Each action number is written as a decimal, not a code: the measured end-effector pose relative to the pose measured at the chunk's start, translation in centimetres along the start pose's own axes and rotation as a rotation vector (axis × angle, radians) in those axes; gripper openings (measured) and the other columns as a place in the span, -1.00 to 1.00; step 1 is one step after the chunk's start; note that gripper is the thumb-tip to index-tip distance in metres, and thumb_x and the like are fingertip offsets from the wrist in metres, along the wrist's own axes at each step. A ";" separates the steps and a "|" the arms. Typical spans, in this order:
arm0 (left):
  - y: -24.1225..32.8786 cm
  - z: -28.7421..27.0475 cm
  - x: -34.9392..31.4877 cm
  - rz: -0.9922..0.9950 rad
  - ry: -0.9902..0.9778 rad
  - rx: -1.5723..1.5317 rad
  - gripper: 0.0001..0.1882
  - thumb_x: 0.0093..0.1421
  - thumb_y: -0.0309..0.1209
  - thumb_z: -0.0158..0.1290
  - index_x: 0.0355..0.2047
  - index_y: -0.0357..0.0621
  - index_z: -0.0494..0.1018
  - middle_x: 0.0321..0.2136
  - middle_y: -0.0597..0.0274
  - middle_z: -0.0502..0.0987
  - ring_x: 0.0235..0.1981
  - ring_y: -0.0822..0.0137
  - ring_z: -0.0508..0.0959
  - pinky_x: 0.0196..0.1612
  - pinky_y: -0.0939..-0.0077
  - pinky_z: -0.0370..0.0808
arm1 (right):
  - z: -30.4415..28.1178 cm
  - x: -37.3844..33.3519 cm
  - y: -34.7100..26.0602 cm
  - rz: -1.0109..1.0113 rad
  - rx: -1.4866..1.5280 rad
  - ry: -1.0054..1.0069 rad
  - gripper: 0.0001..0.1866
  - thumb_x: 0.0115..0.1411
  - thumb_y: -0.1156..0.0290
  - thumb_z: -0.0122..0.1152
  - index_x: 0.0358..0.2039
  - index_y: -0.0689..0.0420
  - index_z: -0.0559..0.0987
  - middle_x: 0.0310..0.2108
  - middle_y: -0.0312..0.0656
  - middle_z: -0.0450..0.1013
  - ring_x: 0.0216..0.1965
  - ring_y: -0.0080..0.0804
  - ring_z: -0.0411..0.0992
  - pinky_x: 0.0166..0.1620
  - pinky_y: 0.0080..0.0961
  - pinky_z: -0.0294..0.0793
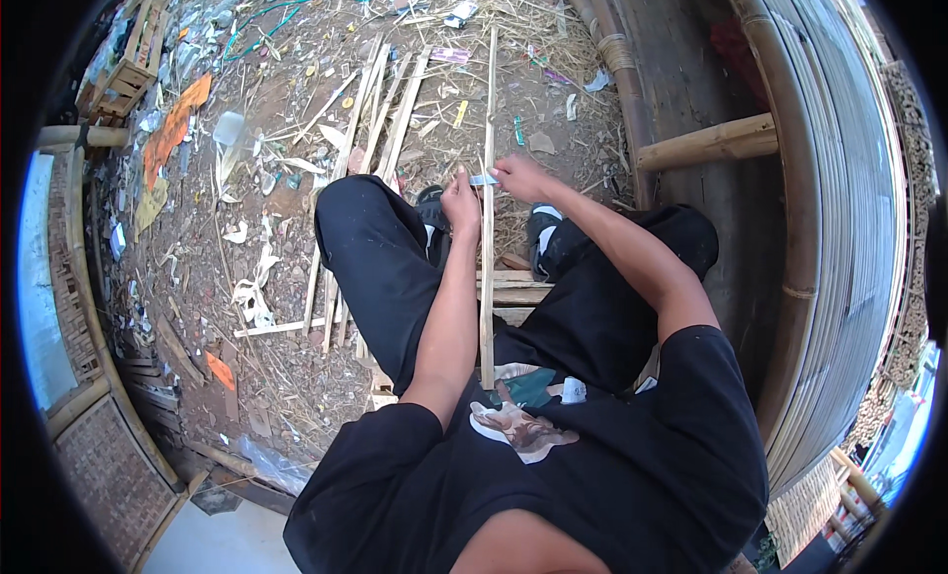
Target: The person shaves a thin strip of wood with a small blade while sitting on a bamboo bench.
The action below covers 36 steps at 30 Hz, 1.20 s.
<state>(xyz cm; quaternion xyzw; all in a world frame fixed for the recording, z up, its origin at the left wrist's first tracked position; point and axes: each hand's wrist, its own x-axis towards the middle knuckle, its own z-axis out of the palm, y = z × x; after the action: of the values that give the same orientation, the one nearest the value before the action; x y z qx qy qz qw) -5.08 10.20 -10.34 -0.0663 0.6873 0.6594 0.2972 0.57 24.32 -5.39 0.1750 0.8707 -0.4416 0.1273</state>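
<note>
A long, straight strip of pale wood (491, 100) runs between black-trousered knees (360, 219), a small flat silvery piece (483, 180) across it. The right hand's (523, 179) grip is pinched closed on that piece; the left hand's (460, 204) grip curls beside the strip, its hold unclear. Around lies rough brown earth (286, 204) strewn with straw, beside smooth, rounded bamboo poles (790, 209).

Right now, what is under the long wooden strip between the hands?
Beside the strip, straw-littered ground shows near its far end; closer in, pieces of wood. What lies directly beneath is covered.
</note>
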 end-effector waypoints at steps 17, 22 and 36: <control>0.5 -0.8 -2.8 0.044 -0.018 0.204 -0.57 0.26 -0.18 -0.09 -0.65 -0.21 0.40 -0.82 0.38 0.32 -0.85 0.58 0.26 -0.77 0.66 0.13 | 0.9 -3.8 -1.0 0.107 0.132 0.065 -0.64 0.23 0.17 -0.08 -0.46 0.22 0.47 -0.58 -0.09 0.41 -0.49 -0.25 0.39 -0.36 -0.32 0.32; 1.5 -1.0 -3.6 0.023 -0.053 0.201 -0.58 0.26 -0.20 -0.10 -0.66 -0.20 0.39 -0.83 0.40 0.29 -0.86 0.58 0.24 -0.79 0.65 0.14 | 1.1 -4.6 -1.4 0.087 0.176 0.076 -0.64 0.24 0.18 -0.09 -0.49 0.23 0.44 -0.58 -0.10 0.39 -0.50 -0.23 0.37 -0.36 -0.32 0.31; 2.7 -0.9 -4.3 0.023 -0.005 0.400 -0.52 0.27 -0.15 -0.14 -0.72 -0.16 0.31 -0.83 0.41 0.25 -0.84 0.57 0.23 -0.76 0.58 0.16 | 1.4 -6.0 -2.4 0.162 0.159 0.110 -0.65 0.24 0.21 -0.10 -0.51 0.23 0.43 -0.60 -0.05 0.36 -0.52 -0.16 0.34 -0.37 -0.30 0.30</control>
<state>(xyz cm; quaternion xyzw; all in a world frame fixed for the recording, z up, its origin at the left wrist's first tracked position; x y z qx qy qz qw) -3.17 8.36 -5.91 0.0036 0.8046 0.5132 0.2987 5.06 20.72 -2.21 0.2784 0.8216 -0.4873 0.1002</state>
